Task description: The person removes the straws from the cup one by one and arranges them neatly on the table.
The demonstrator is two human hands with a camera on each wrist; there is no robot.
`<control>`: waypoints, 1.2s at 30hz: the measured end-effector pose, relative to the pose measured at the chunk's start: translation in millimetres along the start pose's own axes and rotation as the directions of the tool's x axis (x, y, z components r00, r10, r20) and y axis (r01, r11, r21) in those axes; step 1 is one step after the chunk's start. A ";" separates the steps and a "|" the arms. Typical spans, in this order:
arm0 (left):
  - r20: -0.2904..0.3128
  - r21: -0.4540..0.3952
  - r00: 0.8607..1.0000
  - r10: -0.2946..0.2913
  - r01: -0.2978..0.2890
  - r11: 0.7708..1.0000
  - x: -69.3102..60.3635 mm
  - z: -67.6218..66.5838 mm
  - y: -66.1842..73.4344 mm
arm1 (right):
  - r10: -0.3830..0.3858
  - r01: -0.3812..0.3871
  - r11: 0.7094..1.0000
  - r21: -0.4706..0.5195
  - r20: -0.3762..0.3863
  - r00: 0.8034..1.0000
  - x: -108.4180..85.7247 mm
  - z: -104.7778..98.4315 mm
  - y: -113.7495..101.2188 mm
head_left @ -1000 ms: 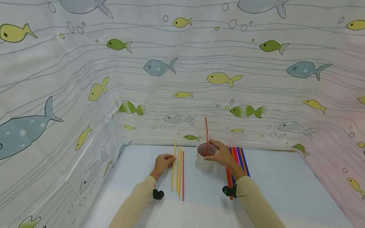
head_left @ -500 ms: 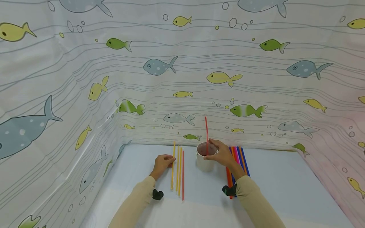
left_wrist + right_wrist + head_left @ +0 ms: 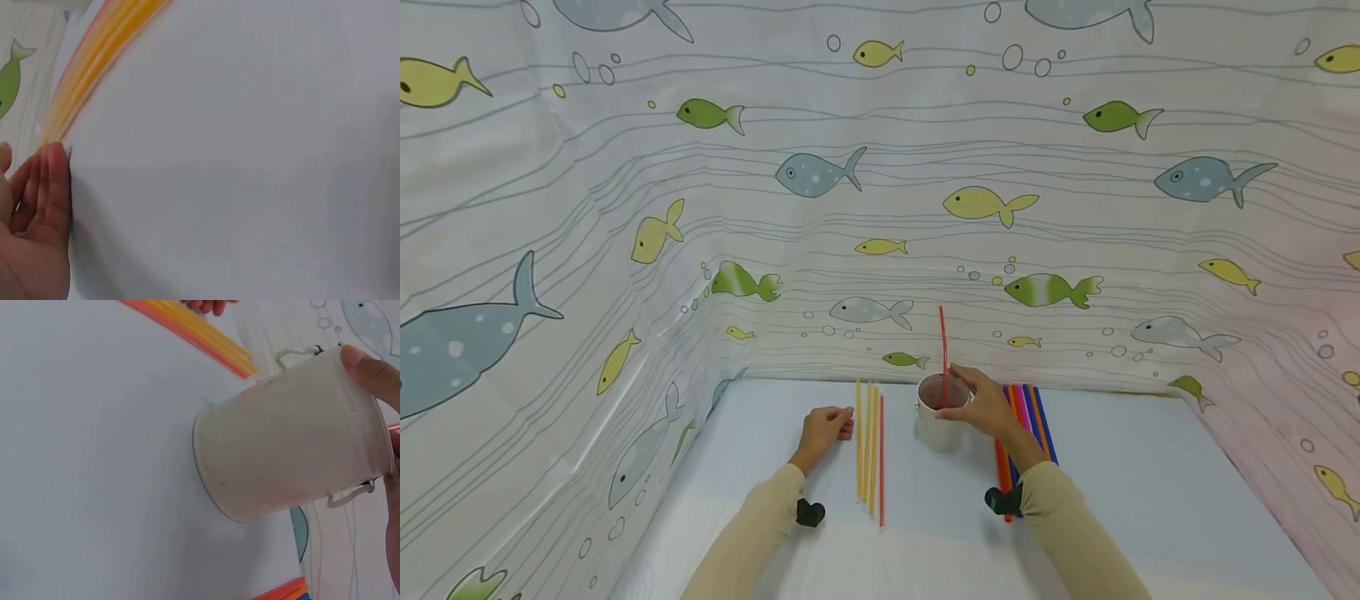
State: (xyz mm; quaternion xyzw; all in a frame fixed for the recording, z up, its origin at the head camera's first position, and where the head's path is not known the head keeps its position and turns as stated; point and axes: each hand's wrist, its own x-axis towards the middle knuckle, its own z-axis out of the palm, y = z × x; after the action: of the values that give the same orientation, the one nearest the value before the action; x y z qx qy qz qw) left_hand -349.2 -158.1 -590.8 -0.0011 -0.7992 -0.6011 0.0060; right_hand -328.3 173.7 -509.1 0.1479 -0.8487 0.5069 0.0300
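Observation:
My right hand (image 3: 985, 408) grips the rim of a small white pail (image 3: 938, 433), thumb at the near side. In the right wrist view the thumb (image 3: 375, 378) lies on the rim of the pail (image 3: 287, 437), which has two small side handles. A red straw (image 3: 943, 342) stands in the pail, leaning slightly. Just left of several yellow straws (image 3: 859, 450) is my left hand (image 3: 823, 433), holding nothing. A red straw (image 3: 882, 467) lies alongside the yellow ones. The left wrist view shows the fingers of my left hand (image 3: 40, 219) fairly straight, near the blurred straws' ends.
Several orange, pink and blue straws (image 3: 1039, 421) lie right of the pail, partly beneath my right forearm. The white table (image 3: 1142, 483) ends at a fish-patterned curtain (image 3: 880, 275) at the back and sides.
My left hand has let go of the leftmost yellow straw and drawn a little left. That straw now lies straighter, beside the others. My right hand and the pail have stayed put.

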 end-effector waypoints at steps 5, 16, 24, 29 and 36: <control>-0.002 0.003 1.000 0.015 -0.015 1.000 0.5 0.4 3.0 | 0.019 -0.019 1.000 0.012 0.007 1.000 -1.5 -0.6 -2.7; -0.013 -0.015 0.994 0.111 -0.111 0.994 9.8 11.6 34.1 | 0.007 -0.007 1.000 0.002 0.005 1.000 1.7 -0.3 -4.3; 0.082 -0.037 0.981 0.177 -0.174 0.984 24.2 33.2 64.6 | 0.023 -0.023 1.000 0.005 -0.009 1.000 -2.0 -3.1 -6.0; 0.102 -0.026 0.969 0.227 -0.225 0.974 33.0 48.7 88.5 | 0.031 -0.031 0.999 -0.007 -0.004 1.000 -3.3 -0.7 -3.6; 0.128 0.038 0.950 0.283 -0.290 0.956 38.6 71.0 115.1 | 0.016 -0.015 1.000 0.009 -0.020 1.000 -2.8 1.4 -2.3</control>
State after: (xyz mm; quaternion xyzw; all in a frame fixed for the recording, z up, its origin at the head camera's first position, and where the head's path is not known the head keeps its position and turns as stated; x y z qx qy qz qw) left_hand -387.3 -58.2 -499.5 -0.1534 -0.8061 -0.5698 0.0449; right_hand -324.8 172.1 -508.4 0.1363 -0.8472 0.5124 0.0340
